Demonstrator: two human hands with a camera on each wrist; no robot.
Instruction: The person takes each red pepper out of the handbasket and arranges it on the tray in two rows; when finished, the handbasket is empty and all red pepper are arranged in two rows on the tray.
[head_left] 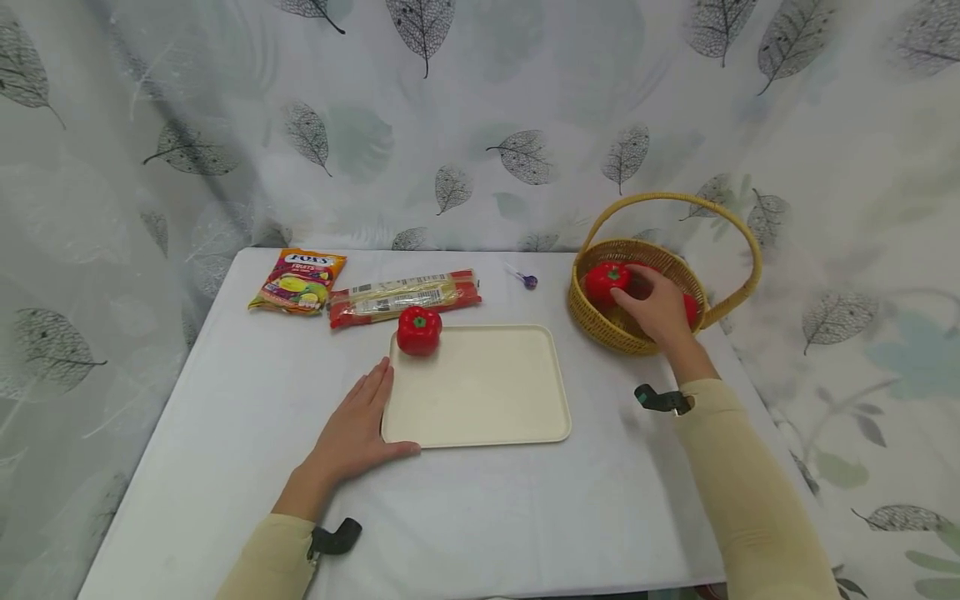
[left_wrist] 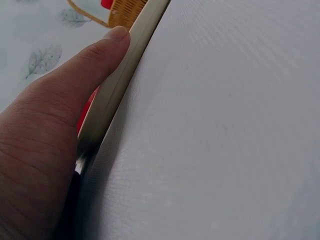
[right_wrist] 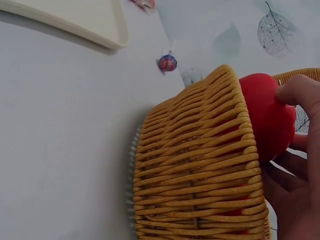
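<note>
Leaf-print cloth backs the white worktop; at two o'clock from the tray, the right grip holds a red pepper in the basket, best raised without tipping it; the left grip lies straight-fingered at eight o'clock

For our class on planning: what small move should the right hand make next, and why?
Probably lift the held pepper clear of the basket: the right hand grips it there, another pepper sits on the tray, and the left hand touches the tray's edge.
</note>
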